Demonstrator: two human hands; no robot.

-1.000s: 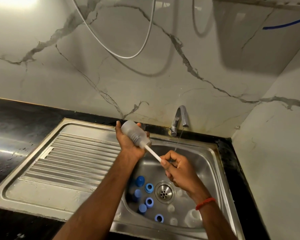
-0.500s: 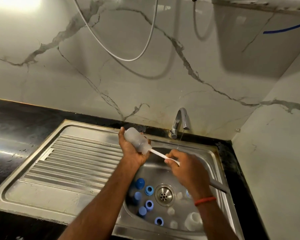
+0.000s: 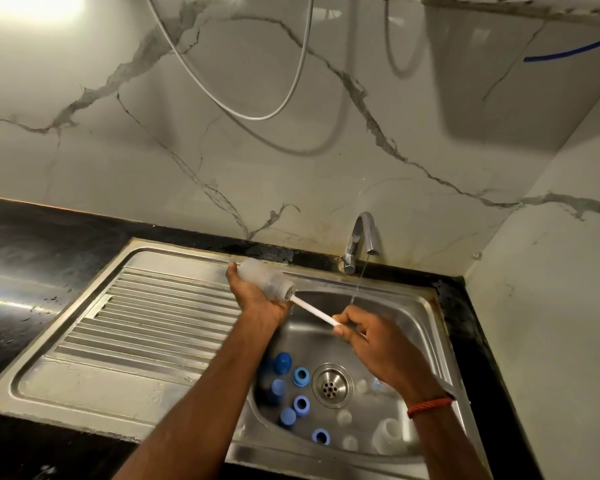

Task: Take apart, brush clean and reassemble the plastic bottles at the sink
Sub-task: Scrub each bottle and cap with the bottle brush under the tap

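Note:
My left hand [image 3: 257, 299] grips a translucent plastic bottle [image 3: 262, 276] held almost level above the sink's back left corner, mouth toward the right. A white-handled bottle brush [image 3: 312, 309] sticks out of that mouth, bristles showing at the opening. My right hand [image 3: 374, 344] pinches the brush handle over the basin. Down in the sink basin [image 3: 409, 306] lie several blue caps and rings [image 3: 300, 375] left of the drain [image 3: 331, 385], with several translucent white bottle parts [image 3: 390, 434] at the front right, partly hidden by my right arm.
The tap [image 3: 361, 237] at the back runs a thin stream into the basin. A ribbed steel draining board [image 3: 146, 320] lies to the left, black countertop [image 3: 32, 265] beyond it. Marble walls close in behind and on the right; a hose loop [image 3: 257, 112] hangs above.
The bottle has tipped from a steep slant toward level and shifted left. My right hand drew the brush partway out, so bristles now show at the mouth.

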